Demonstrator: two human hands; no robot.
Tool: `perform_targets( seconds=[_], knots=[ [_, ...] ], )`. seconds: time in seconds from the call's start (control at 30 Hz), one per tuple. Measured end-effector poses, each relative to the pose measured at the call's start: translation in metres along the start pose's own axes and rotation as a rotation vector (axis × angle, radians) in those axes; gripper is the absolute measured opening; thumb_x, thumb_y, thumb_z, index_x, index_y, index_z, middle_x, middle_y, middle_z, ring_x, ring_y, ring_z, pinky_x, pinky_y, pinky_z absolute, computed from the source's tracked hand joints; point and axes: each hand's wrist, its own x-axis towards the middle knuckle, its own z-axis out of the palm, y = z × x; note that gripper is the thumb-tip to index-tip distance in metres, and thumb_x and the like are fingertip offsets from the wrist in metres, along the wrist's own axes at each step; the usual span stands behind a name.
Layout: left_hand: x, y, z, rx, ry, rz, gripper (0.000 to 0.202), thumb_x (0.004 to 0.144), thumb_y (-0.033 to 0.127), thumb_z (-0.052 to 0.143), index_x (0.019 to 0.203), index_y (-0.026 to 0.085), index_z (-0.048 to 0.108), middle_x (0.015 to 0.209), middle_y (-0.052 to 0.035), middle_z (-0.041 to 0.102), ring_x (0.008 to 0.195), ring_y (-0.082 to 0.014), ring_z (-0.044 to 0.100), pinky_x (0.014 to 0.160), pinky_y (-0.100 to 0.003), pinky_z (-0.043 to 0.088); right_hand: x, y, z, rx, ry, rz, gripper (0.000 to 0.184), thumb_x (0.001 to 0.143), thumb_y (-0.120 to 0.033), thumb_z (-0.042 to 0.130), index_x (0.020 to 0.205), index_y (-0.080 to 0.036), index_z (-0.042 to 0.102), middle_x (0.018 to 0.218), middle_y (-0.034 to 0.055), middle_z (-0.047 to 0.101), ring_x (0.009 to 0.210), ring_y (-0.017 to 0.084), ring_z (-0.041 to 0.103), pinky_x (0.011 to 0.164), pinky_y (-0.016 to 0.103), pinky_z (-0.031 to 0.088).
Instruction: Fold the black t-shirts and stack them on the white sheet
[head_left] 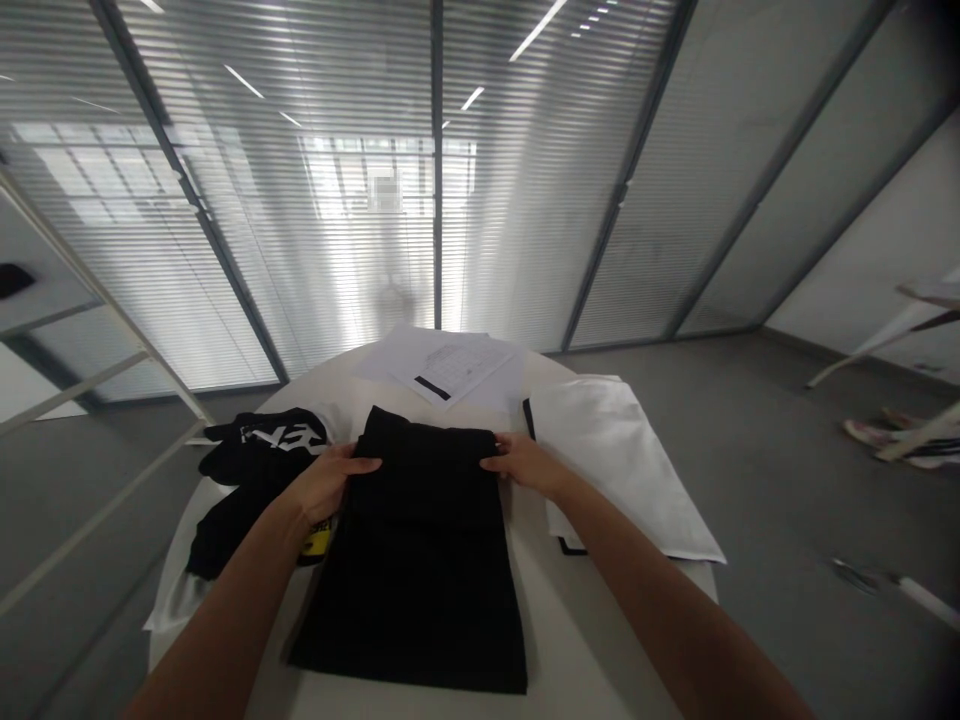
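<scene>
A black garment (420,570) lies flat along the middle of a white table (592,640), folded into a long narrow strip. My left hand (328,480) pinches its left edge near the far end. On the opposite edge, my right hand (523,463) grips the cloth at the same height. A folded-over layer of the black cloth sits between the two hands. Both forearms reach in from the bottom of the view.
A crumpled black garment with white lettering (259,450) lies at the left. A folded white garment (622,470) rests at the right, hanging toward the table edge. Paper sheets (450,365) sit at the far end. Glass walls with blinds stand behind; grey floor surrounds the table.
</scene>
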Motion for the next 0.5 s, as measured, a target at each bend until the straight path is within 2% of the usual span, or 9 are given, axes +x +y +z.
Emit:
perform_targets(
  seconds=[0.07,0.13,0.23,0.37,0.43,0.5],
  knots=[
    [0.000,0.000,0.002,-0.006,0.002,0.064,0.044,0.065,0.018,0.080,0.107,0.014,0.068,0.107,-0.0119,0.072,0.091,-0.0250,0.071,0.085,-0.034,0.055,0.000,0.000,-0.002,0.020,0.001,0.055,0.022,0.063,-0.028,0.075,0.078,-0.016,0.062,0.056,-0.0039,0.055,0.047,0.007,0.043,0.043,0.020,0.027],
    [0.000,0.000,0.003,-0.022,0.008,0.121,0.044,0.067,0.019,0.079,0.109,0.015,0.067,0.106,-0.0109,0.073,0.091,-0.0235,0.071,0.085,-0.033,0.055,-0.003,-0.002,-0.002,0.062,0.026,0.079,0.022,0.064,-0.030,0.076,0.075,-0.017,0.062,0.052,-0.0052,0.050,0.043,0.006,0.037,0.041,0.020,0.021],
    [-0.001,0.001,0.006,-0.046,0.029,0.207,0.045,0.068,0.020,0.079,0.111,0.015,0.067,0.106,-0.0104,0.072,0.092,-0.0239,0.070,0.086,-0.033,0.055,-0.010,-0.010,0.001,0.138,0.093,0.040,0.027,0.066,-0.035,0.076,0.083,-0.018,0.064,0.060,-0.0028,0.056,0.044,0.006,0.041,0.038,0.019,0.018],
    [0.000,0.001,0.008,-0.059,0.067,0.330,0.044,0.067,0.020,0.080,0.109,0.016,0.068,0.106,-0.0083,0.073,0.095,-0.0241,0.069,0.089,-0.035,0.054,-0.019,-0.023,0.004,0.181,0.168,0.003,0.033,0.071,-0.043,0.073,0.093,-0.022,0.063,0.083,0.0025,0.066,0.057,0.012,0.060,0.036,0.017,0.029],
    [0.001,0.000,0.007,-0.048,0.072,0.383,0.041,0.065,0.019,0.080,0.105,0.017,0.069,0.104,-0.0069,0.073,0.096,-0.0243,0.068,0.092,-0.036,0.052,-0.021,-0.026,0.004,0.191,0.185,-0.040,0.033,0.072,-0.045,0.073,0.093,-0.022,0.063,0.080,0.0022,0.066,0.056,0.013,0.062,0.037,0.018,0.036],
    [0.003,0.000,0.004,-0.013,0.075,0.427,0.038,0.063,0.019,0.080,0.100,0.017,0.071,0.101,-0.0055,0.074,0.097,-0.0252,0.068,0.094,-0.038,0.050,-0.021,-0.027,0.002,0.208,0.184,-0.108,0.031,0.072,-0.043,0.073,0.092,-0.021,0.064,0.068,0.0002,0.063,0.049,0.012,0.059,0.038,0.020,0.040]
  ],
)
